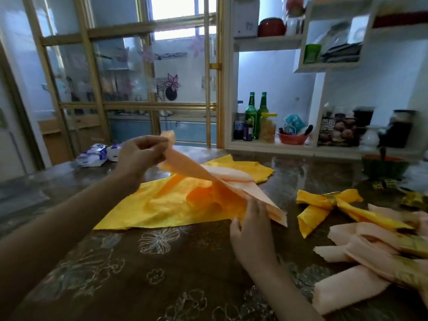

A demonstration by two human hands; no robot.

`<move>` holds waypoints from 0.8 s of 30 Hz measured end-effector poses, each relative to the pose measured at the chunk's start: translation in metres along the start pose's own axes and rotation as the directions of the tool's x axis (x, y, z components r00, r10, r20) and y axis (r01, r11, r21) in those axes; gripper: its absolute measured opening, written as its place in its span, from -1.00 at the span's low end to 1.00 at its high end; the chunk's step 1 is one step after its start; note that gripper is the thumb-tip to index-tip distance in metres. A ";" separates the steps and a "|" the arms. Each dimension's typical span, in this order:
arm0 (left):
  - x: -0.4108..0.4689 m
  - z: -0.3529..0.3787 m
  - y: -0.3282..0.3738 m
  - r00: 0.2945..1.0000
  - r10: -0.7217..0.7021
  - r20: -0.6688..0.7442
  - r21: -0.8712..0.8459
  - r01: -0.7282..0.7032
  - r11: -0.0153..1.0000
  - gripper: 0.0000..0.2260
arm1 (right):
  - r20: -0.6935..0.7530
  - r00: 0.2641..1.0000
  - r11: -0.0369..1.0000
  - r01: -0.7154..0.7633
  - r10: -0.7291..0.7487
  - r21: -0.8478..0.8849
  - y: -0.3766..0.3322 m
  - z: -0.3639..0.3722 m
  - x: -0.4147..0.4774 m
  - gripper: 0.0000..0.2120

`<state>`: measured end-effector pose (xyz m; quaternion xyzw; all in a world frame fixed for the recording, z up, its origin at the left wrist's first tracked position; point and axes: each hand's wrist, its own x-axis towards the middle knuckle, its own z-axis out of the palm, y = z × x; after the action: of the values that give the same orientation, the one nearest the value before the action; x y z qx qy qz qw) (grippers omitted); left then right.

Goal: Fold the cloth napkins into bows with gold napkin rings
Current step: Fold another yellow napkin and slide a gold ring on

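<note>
**Limp peach cloth held at both ends, slanting down to the right**

Your left hand (139, 154) is raised above the table (139, 274), fingers curled and pinching the upper end of the peach napkin (196, 174). The cloth looks light, thin and soft. It sags and creases between your hands, so expect it to hold no fold unless you pin it. Take it by the ends or along a folded edge, not mid-span.

Its long axis runs from upper left down to lower right, and the narrow low end points toward your right side. It hangs just over the spread yellow napkin (162, 209), which lies flat on the table.

Your right hand (252, 228) closes on that low end near the tabletop.

Further right, a finished yellow bow (333, 205) sits cinched by a gold ring (331, 196), with the peach bows (370, 249) beyond it.
</note>
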<state>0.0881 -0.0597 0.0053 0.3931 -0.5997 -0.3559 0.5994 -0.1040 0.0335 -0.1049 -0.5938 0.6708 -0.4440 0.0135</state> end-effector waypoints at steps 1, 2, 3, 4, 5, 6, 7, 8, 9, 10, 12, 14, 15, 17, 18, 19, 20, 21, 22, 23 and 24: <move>-0.012 -0.027 0.010 0.999 -0.036 -0.002 -0.037 0.036 0.999 -0.85 | -0.088 0.996 0.999 0.006 -0.010 -0.048 -0.006 -0.005 -0.002 -0.46; -0.020 -0.051 0.012 0.997 -0.083 0.003 -0.065 0.083 0.994 -0.81 | -0.129 0.991 0.992 0.008 -0.024 -0.126 -0.006 -0.010 -0.001 -0.39; -0.029 -0.078 0.013 0.989 -0.147 -0.001 -0.074 0.147 0.986 -0.77 | -0.084 0.996 0.977 0.016 -0.034 -0.214 -0.009 -0.014 -0.002 -0.33; -0.037 -0.104 0.011 0.977 -0.211 -0.007 -0.056 0.211 0.976 -0.73 | 0.033 0.999 0.956 0.043 -0.034 -0.292 -0.011 -0.015 -0.004 -0.32; -0.046 -0.133 0.004 0.962 -0.270 -0.034 0.036 0.272 0.962 -0.72 | 0.180 0.983 0.937 0.105 -0.046 -0.334 -0.015 -0.013 -0.010 -0.37; -0.049 -0.152 -0.006 0.947 -0.317 -0.058 0.179 0.322 0.930 -0.74 | 0.299 0.952 0.933 0.162 -0.063 -0.321 -0.013 -0.012 -0.013 -0.47; -0.059 -0.172 -0.016 0.938 -0.331 -0.106 0.358 0.346 0.867 -0.77 | 0.418 0.905 0.934 0.218 -0.084 -0.284 -0.020 -0.008 -0.020 -0.59; -0.066 -0.182 -0.027 0.945 -0.294 -0.143 0.535 0.324 0.781 -0.80 | 0.486 0.867 0.930 0.260 -0.107 -0.259 -0.025 -0.005 -0.027 -0.69; -0.075 -0.191 -0.035 0.960 -0.227 -0.163 0.685 0.276 0.674 -0.80 | 0.510 0.850 0.911 0.308 -0.134 -0.273 -0.035 0.001 -0.034 -0.71; -0.079 -0.189 -0.045 0.982 -0.158 -0.101 0.799 0.175 0.576 -0.80 | 0.512 0.846 0.880 0.351 -0.152 -0.319 -0.043 0.006 -0.037 -0.68; -0.089 -0.166 -0.053 0.993 -0.095 0.073 0.869 -0.017 0.495 -0.82 | 0.493 0.853 0.815 0.405 -0.173 -0.414 -0.057 0.009 -0.041 -0.57; -0.103 -0.136 -0.056 0.966 -0.132 0.224 0.878 -0.141 0.457 -0.75 | 0.493 0.847 0.773 0.444 -0.198 -0.453 -0.068 0.014 -0.048 -0.56; -0.109 -0.122 -0.058 0.944 -0.175 0.281 0.882 -0.182 0.436 -0.69 | 0.502 0.842 0.776 0.446 -0.195 -0.446 -0.075 0.016 -0.055 -0.60; -0.116 -0.102 -0.061 0.901 -0.271 0.339 0.892 -0.216 0.397 -0.56 | 0.492 0.834 0.767 0.480 -0.250 -0.425 -0.085 0.018 -0.070 -0.75; -0.117 -0.097 -0.061 0.886 -0.311 0.344 0.903 -0.221 0.369 -0.55 | 0.480 0.835 0.771 0.486 -0.271 -0.410 -0.089 0.017 -0.073 -0.81; -0.117 -0.094 -0.061 0.881 -0.319 0.350 0.911 -0.240 0.336 -0.59 | 0.442 0.840 0.770 0.499 -0.316 -0.398 -0.091 0.016 -0.075 -0.80; -0.119 -0.093 -0.061 0.884 -0.306 0.352 0.920 -0.267 0.288 -0.65 | 0.434 0.846 0.772 0.490 -0.310 -0.404 -0.093 0.012 -0.078 -0.82; -0.116 -0.091 -0.057 0.894 -0.270 0.357 0.930 -0.311 0.196 -0.72 | 0.443 0.839 0.787 0.493 -0.317 -0.371 -0.093 0.009 -0.077 -0.89; -0.117 -0.090 -0.055 0.897 -0.247 0.367 0.930 -0.348 0.118 -0.76 | 0.479 0.833 0.819 0.466 -0.278 -0.335 -0.089 0.008 -0.079 -0.87; -0.117 -0.093 -0.052 0.895 -0.226 0.384 0.923 -0.378 0.069 -0.76 | 0.500 0.830 0.866 0.421 -0.248 -0.270 -0.090 0.008 -0.080 -0.82; -0.116 -0.092 -0.051 0.893 -0.213 0.397 0.917 -0.394 0.061 -0.76 | 0.516 0.831 0.912 0.357 -0.210 -0.204 -0.088 0.007 -0.079 -0.81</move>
<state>0.1787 0.0262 -0.0887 0.5633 -0.8175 0.1137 0.0374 -0.0083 0.1020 -0.0954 -0.7746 0.6072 -0.1748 0.0260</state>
